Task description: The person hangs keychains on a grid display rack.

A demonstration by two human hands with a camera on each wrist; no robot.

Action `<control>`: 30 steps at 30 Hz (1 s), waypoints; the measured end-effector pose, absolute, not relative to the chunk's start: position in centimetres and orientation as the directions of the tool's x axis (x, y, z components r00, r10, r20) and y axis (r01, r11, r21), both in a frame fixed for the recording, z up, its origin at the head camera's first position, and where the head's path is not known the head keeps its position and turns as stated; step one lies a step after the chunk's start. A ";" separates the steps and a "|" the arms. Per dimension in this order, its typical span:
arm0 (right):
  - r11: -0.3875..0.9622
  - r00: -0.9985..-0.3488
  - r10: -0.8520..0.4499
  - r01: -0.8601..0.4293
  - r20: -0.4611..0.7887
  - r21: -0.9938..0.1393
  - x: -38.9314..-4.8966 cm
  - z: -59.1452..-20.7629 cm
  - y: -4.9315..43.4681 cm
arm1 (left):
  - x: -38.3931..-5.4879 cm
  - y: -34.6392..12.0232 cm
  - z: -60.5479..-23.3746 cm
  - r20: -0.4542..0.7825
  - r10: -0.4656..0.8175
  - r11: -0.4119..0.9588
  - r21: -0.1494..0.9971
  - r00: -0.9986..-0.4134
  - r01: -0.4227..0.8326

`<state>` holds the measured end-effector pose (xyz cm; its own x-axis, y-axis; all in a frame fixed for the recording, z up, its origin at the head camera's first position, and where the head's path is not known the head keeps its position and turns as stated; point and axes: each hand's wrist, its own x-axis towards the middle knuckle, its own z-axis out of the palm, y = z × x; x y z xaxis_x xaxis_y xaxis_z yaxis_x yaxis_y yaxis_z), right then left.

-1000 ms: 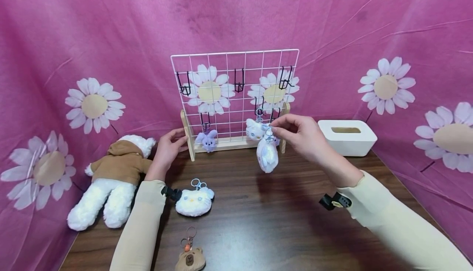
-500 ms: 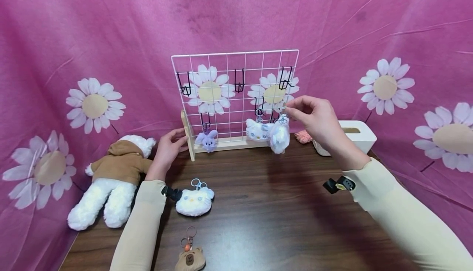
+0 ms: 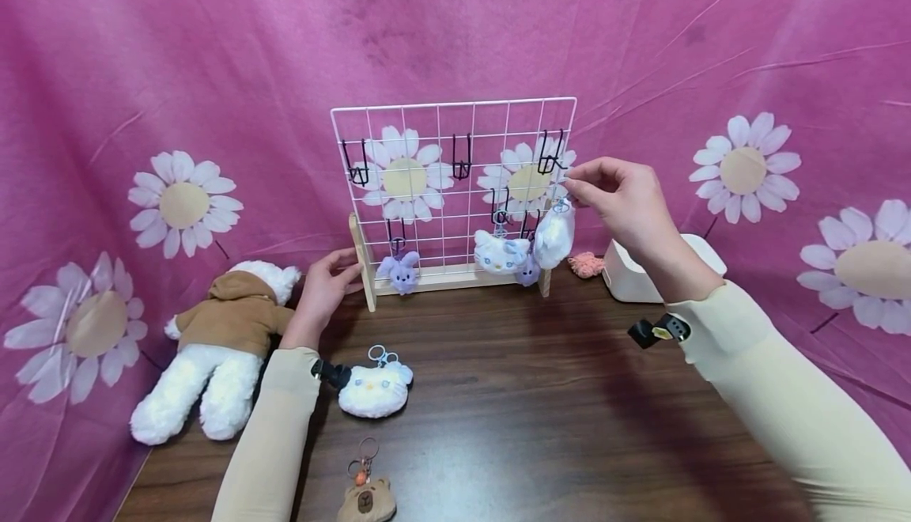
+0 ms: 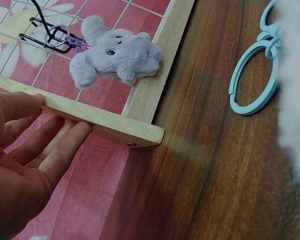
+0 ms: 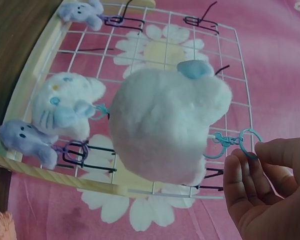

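My right hand (image 3: 629, 194) pinches the blue ring (image 5: 250, 143) of a white plush cat-head keychain (image 5: 165, 125). In the head view the keychain hangs under those fingers, at the right edge of a white wire grid rack (image 3: 455, 213). Close by are an upper-right black hook (image 3: 550, 160), a hanging white cat keychain (image 3: 500, 253) and a partly covered purple rabbit keychain (image 3: 527, 271). My left hand (image 4: 35, 155) rests its fingertips against the rack's left wooden post (image 4: 122, 125). Just right of that post hangs another purple rabbit keychain (image 4: 115, 55).
A third white cat keychain (image 3: 375, 390) and a brown capybara keychain (image 3: 367, 502) lie on the wooden table (image 3: 498, 419). Left lies a plush bear (image 3: 228, 324) in brown clothing. At right are a white tissue box (image 3: 636, 277) and a coral plush item (image 3: 587, 264).
My right hand has moved up and to the right with the keychain, from in front of the lower hanging cat to near the upper-right hook. The left hand stays against the post.
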<state>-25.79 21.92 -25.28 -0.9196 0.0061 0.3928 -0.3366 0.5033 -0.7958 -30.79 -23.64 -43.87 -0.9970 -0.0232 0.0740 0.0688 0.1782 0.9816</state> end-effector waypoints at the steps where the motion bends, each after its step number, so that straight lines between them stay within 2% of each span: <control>1: 0.500 -0.919 0.010 -0.337 0.394 -0.798 -25.9 -25.2 22.0 | -30.8 -23.7 -43.9 0.074 -0.024 0.180 0.981 -0.997 0.068; 13: 0.421 -0.928 0.046 -0.317 0.369 -0.850 -27.8 -24.9 22.7 | -30.5 -23.5 -43.7 0.079 -0.024 0.174 0.982 -0.997 0.074; 30: 0.377 -0.946 0.038 -0.284 0.321 -0.882 -29.8 -25.8 23.1 | -30.3 -23.5 -43.5 0.077 -0.012 0.157 0.985 -0.997 0.075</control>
